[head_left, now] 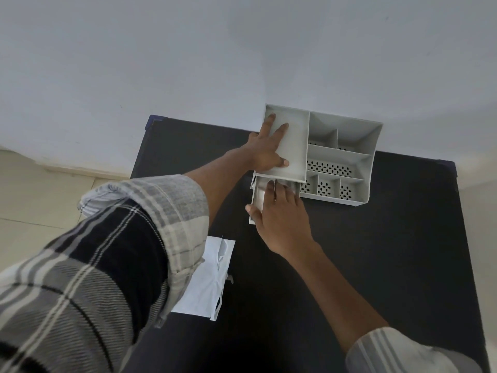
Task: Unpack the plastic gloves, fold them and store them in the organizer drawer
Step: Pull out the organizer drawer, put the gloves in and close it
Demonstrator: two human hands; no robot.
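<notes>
A grey plastic organizer (347,157) with several compartments stands at the far edge of the black table (390,251). My left hand (266,146) lies flat, fingers spread, on the organizer's left top tray. Below that tray the drawer (258,193) is pulled out toward me. My right hand (279,211) rests over the drawer, fingers pressing down on clear folded plastic gloves (259,196) inside it, thumb on the drawer's left rim. Most of the gloves are hidden under the hand.
A white torn packet (207,281) lies flat on the table near my left elbow. A pale wall rises right behind the organizer. Tiled floor shows beyond the table's left edge.
</notes>
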